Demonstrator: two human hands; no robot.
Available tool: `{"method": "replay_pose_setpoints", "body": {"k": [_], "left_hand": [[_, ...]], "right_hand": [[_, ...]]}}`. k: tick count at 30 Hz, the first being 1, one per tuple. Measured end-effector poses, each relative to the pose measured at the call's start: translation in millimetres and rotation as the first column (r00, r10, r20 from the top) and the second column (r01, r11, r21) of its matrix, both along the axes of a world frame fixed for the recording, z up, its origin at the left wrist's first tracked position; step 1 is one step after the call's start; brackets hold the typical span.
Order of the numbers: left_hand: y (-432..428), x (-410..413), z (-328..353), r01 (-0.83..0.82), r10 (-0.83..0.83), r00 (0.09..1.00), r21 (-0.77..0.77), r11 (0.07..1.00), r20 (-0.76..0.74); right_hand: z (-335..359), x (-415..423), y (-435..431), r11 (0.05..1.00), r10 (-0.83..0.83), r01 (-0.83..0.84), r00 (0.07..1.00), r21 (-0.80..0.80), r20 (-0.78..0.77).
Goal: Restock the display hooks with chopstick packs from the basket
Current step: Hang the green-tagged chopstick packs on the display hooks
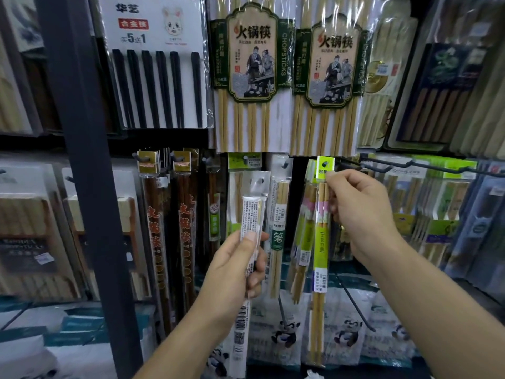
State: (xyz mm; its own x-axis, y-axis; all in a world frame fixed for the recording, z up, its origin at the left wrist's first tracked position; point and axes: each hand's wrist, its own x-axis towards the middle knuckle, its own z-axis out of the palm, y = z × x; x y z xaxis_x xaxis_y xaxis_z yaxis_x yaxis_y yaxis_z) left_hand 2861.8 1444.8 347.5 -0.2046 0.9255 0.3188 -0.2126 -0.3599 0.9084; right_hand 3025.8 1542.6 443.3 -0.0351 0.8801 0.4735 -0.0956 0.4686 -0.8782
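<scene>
- Head view: the right hand (360, 212) pinches a clear pack of pale bamboo chopsticks with a green header (321, 242) just under that header, with its long axis upright and its hang hole on top
- A black wire hook (352, 166) lies just right of the hole; whether it already passes through cannot be told
- The left hand (237, 266) grips a clear pack with a white printed label (252, 212), upright, lower and further left
- The right grip is nearer the hook and likely hangs first
</scene>
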Motion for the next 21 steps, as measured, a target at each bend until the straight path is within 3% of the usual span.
{"method": "replay_pose_setpoints", "body": {"k": [8, 13, 18, 21], "left_hand": [[2, 3, 0, -0.039, 0.039, 0.999, 0.003, 0.999, -0.025], [-1, 5, 3, -0.045, 0.048, 0.997, 0.049, 0.998, -0.059], [-1, 7, 4, -0.038, 0.044, 0.996, 0.081, 0.996, -0.078], [0, 7, 3, -0.035, 0.042, 0.997, 0.104, 0.994, -0.071]], "right_hand": [[-10, 2, 16, 0.997, -0.072, 0.075, 0.989, -0.017, 0.129], [-22, 5, 5, 0.953, -0.286, 0.253, 0.932, 0.164, 0.222], [-27, -17, -30, 0.973, 0.063, -0.126, 0.952, 0.195, 0.298], [-32, -31, -40, 0.964, 0.182, -0.222, 0.952, 0.145, 0.246]]}}
